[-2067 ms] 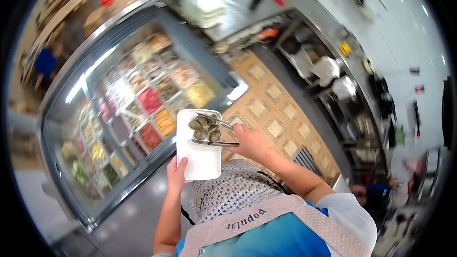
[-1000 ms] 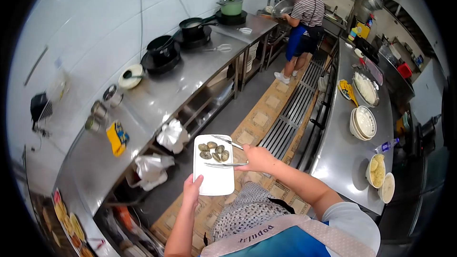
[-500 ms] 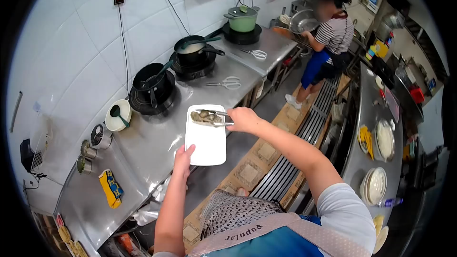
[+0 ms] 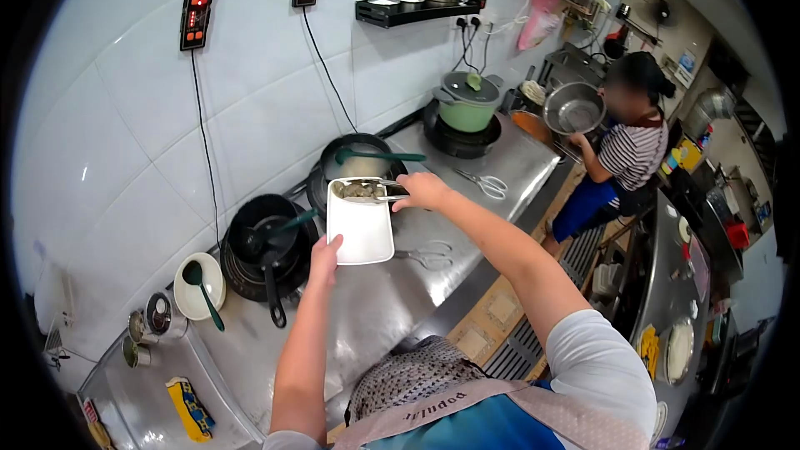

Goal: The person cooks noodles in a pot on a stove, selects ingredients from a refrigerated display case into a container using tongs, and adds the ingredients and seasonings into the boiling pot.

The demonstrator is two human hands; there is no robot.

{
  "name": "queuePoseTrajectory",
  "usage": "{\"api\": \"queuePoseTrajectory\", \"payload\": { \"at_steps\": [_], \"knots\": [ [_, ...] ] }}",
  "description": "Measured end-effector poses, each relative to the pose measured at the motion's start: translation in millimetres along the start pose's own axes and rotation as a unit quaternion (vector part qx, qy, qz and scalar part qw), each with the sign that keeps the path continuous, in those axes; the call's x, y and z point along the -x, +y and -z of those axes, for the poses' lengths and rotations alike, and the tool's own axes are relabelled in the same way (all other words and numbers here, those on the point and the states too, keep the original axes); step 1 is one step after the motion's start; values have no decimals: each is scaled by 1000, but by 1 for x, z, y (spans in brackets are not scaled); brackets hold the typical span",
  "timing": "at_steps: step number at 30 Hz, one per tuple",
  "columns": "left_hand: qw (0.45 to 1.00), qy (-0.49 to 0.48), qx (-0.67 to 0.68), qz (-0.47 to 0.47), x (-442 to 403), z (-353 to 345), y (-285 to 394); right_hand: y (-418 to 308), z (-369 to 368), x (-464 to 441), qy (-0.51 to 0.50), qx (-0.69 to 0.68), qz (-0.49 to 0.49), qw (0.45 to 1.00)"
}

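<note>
1. Left grip (image 4: 326,260), ours: closed on the near left corner of the white tray (image 4: 361,237), thumb over the rim.
2. Right grip (image 4: 423,192), ours: closed around the metal tongs (image 4: 395,197), whose arms reach leftward to the clams (image 4: 358,191). We cannot tell whether the tips pinch any.
3. Clams noted in a cluster at the far end of the tray; its near part is bare white.
4. We observe the tray in front of a dark pan (image 4: 360,140) with pale contents, overlapping its near edge in our view. One green ladle (image 4: 392,157) lies across that pan.
5. To the left, a black pot (image 4: 248,229) bears a second ladle; farther left, we record a white bowl (image 4: 196,304) holding another.
6. Scissors (image 4: 433,256) lie on the metal surface (image 4: 358,308), just right of the tray in view.
7. Beyond the dark pan, we see a lidded green pot (image 4: 468,108).
8. Away to the right, a co-worker (image 4: 631,146) holds a metal basin (image 4: 575,108).
</note>
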State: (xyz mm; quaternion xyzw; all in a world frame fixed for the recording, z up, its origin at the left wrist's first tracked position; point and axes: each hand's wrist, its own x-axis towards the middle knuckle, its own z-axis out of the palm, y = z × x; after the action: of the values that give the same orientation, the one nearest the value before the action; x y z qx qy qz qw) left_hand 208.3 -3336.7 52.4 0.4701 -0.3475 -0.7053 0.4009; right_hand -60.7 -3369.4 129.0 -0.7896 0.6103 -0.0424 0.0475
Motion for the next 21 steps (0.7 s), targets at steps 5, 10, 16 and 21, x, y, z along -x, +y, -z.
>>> {"api": "queuePoseTrajectory", "payload": {
  "at_steps": [5, 10, 16, 21],
  "knots": [
    [999, 34, -20, 15, -49, -18, 12, 41, -22, -64, 7, 21, 30, 999],
    [993, 91, -57, 40, -71, -35, 6, 76, -50, -105, 43, 35, 108, 993],
    [985, 150, -58, 66, -70, -70, 4, 104, -55, -130, 74, -3, 145, 987],
    [972, 219, -54, 72, -64, -98, 5, 121, -53, -151, 57, -50, 132, 988]
  ]
}}
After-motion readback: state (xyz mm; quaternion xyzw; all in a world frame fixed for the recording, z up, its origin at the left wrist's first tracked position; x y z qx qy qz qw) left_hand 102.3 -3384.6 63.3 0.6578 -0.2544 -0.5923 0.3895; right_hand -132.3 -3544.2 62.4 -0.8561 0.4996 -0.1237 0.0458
